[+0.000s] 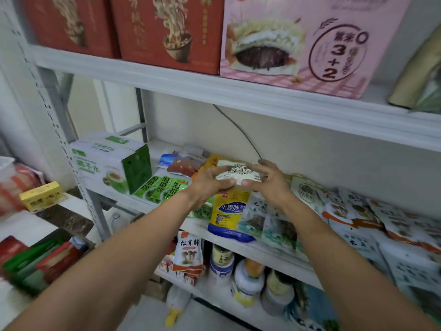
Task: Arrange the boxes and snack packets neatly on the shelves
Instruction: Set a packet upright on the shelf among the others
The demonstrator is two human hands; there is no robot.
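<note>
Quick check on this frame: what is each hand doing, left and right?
Left hand: closed, gripping the left side of a small white packet.
Right hand: closed, pinching the right side of the same packet, held above the middle shelf.

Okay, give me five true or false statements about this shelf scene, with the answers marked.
1. Both the left hand and the right hand hold the small white packet. True.
2. The pink box stands on the top shelf, right of the red boxes. True.
3. The green and white box stands on the top shelf. False: it is at the left end of the middle shelf.
4. The yellow and blue packet is in the right hand. False: it lies on the middle shelf, under the hands.
5. Jars stand below the middle shelf. True.
</note>
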